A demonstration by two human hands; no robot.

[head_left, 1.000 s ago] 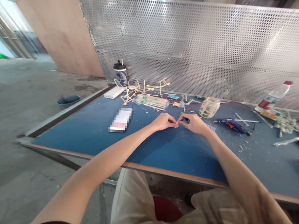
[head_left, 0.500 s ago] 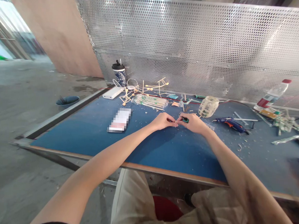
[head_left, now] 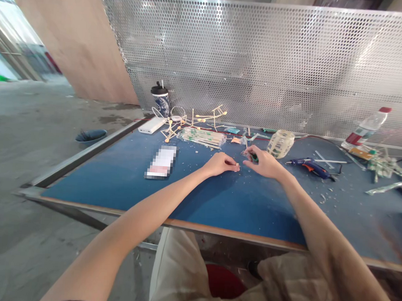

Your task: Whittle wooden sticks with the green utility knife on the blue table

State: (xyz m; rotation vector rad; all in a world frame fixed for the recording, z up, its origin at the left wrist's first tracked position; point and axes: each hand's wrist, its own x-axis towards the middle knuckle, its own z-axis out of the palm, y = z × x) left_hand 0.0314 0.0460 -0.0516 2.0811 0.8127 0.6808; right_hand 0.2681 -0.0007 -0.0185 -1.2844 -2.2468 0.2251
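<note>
Fingers of the left hand (head_left: 220, 163) pinch a tiny pale piece (head_left: 237, 164) on the blue table (head_left: 123, 177). The right hand (head_left: 264, 162), just right of it, grasps a small green tool (head_left: 253, 158). Trimming seems in hand; the next cut needs both brought together.

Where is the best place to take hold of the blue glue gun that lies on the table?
Probably the blue glue gun is best gripped around its blue handle body, coming from above: it lies flat on the table, nozzle pointing left, near the right hand.
</note>
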